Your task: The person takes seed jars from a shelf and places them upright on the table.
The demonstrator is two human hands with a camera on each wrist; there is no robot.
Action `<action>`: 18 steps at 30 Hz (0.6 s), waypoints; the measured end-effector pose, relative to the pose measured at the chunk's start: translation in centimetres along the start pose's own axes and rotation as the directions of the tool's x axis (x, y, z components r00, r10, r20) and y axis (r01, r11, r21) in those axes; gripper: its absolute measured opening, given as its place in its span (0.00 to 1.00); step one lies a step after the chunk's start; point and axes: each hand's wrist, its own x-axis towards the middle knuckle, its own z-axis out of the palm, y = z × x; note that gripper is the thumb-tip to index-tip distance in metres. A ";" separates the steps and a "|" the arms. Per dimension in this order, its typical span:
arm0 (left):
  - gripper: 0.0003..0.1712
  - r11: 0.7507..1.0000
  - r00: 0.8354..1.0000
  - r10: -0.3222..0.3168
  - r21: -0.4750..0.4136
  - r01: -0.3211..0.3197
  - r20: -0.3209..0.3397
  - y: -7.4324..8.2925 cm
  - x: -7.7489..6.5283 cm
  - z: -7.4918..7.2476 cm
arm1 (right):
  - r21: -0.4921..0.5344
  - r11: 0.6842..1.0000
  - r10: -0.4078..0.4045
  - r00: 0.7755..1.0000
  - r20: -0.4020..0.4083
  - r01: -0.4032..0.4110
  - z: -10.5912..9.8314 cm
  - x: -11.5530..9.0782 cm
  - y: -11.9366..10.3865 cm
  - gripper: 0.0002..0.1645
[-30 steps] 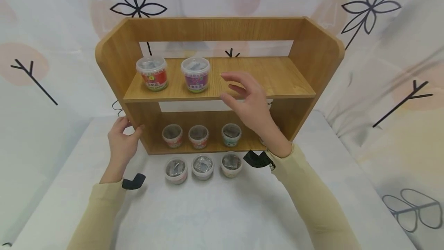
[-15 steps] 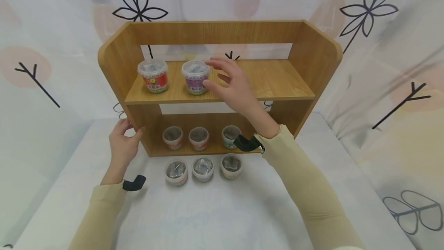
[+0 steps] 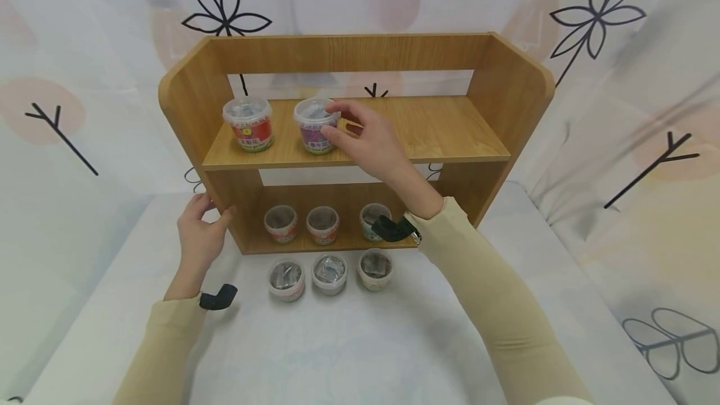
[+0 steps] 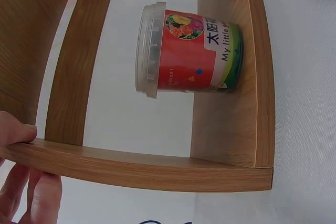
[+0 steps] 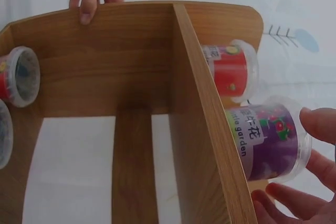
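On the upper tier of the wooden shelf (image 3: 450, 130), your right hand (image 3: 372, 139) curls around the purple-labelled cup (image 3: 310, 136) while your left hand (image 3: 200, 236) grips the shelf's left side, apparently to steady it.

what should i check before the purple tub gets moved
1. Left hand gripping the shelf unit by its left side: ok.
2. Purple tub standing upright on the upper shelf: ok.
3. Its clear lid on: ok; how tightly, cannot tell.
4. Right hand holding the tub firmly: cannot tell; thumb and fingers are at it.
5. Gap to the red tub beside it: ok.
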 end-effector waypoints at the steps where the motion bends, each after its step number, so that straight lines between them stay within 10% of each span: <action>1: 0.25 1.000 1.000 0.001 -0.001 -0.001 -0.001 0.0 0.0 0.0 | -0.003 1.000 0.001 1.000 -0.006 -0.001 0.1 0.0 0.0 0.22; 18: 0.24 1.000 1.000 -0.005 -0.009 0.005 0.005 0.2 0.0 0.1 | 0.088 0.996 -0.004 0.998 -0.068 0.010 0.7 0.1 0.2 0.19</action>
